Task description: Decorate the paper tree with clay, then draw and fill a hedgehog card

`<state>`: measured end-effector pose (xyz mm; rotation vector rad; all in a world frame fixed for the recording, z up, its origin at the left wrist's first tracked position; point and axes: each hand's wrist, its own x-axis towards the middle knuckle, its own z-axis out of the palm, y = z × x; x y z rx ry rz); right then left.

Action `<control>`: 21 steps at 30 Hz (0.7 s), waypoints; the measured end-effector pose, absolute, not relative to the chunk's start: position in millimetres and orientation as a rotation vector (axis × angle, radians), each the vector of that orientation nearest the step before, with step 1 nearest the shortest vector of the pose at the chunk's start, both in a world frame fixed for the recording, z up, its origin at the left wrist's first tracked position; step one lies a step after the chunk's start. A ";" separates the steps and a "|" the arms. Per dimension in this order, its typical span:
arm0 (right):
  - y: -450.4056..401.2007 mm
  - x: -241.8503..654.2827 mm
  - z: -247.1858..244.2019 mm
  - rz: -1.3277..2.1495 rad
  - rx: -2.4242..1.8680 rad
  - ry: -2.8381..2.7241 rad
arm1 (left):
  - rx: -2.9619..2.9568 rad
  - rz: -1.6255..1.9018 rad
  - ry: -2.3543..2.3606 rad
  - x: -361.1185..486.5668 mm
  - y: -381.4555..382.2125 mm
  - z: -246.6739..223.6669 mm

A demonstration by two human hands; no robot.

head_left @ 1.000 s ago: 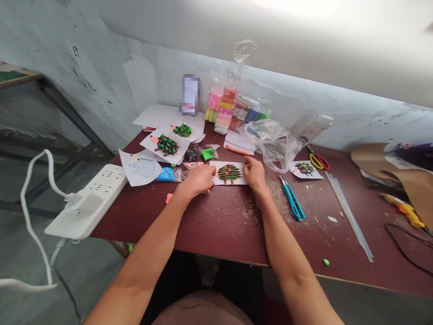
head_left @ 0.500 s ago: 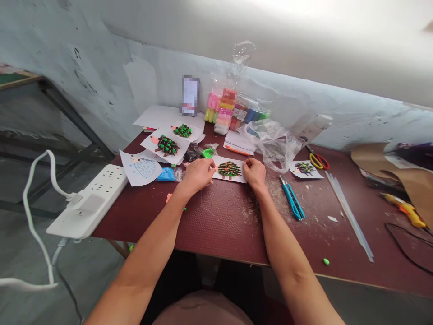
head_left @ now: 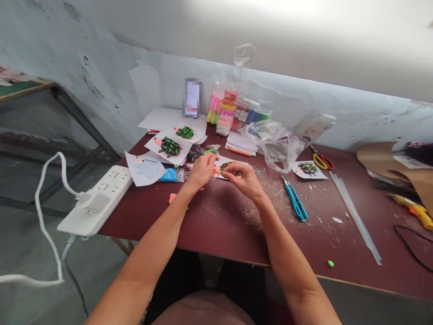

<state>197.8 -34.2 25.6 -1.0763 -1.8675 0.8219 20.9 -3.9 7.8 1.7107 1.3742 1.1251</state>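
A small white card [head_left: 235, 159] with a hedgehog picture of dark spines, green and orange bits lies on the table [head_left: 216, 216] in front of me. My left hand [head_left: 203, 171] is closed with curled fingers at the card's left end, beside the orange head [head_left: 216, 169] of the hedgehog. My right hand [head_left: 244, 180] is over the card's right part, thumb and finger pinched together. What either hand holds, if anything, is too small or hidden to make out. Orange clay [head_left: 172, 197] lies by my left forearm.
Two finished-looking hedgehog cards [head_left: 170, 146] and a blue hedgehog drawing [head_left: 148, 169] lie left, near a blue clay packet [head_left: 171, 174] and power strip [head_left: 98, 198]. Packs of coloured clay [head_left: 226, 110] stand behind. Rightward are a utility knife [head_left: 296, 198], scissors [head_left: 323, 161], glue sticks [head_left: 356, 216] and glue gun [head_left: 414, 210].
My right hand has left the card's right edge and moved left over the picture, fingers pinched. My left hand has shifted slightly, uncovering the orange head. The view has turned a little.
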 end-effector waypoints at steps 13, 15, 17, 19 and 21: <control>-41.5 183.1 20.5 0.809 -1.253 -1.759 | 1.592 1.125 1.166 24.2 -8.2 14.1; -39.6 184.1 18.5 0.873 -1.246 -1.728 | 1.540 1.093 1.091 25.0 -9.3 13.5; -37.6 184.5 15.2 0.945 -1.226 -1.704 | 1.520 1.104 1.054 25.5 -9.2 11.3; -36.1 183.6 11.6 1.000 -1.206 -1.688 | 1.525 1.141 1.044 25.9 -8.2 8.5; -35.6 181.9 8.7 1.045 -1.184 -1.667 | 1.510 1.170 1.039 26.4 -7.1 6.2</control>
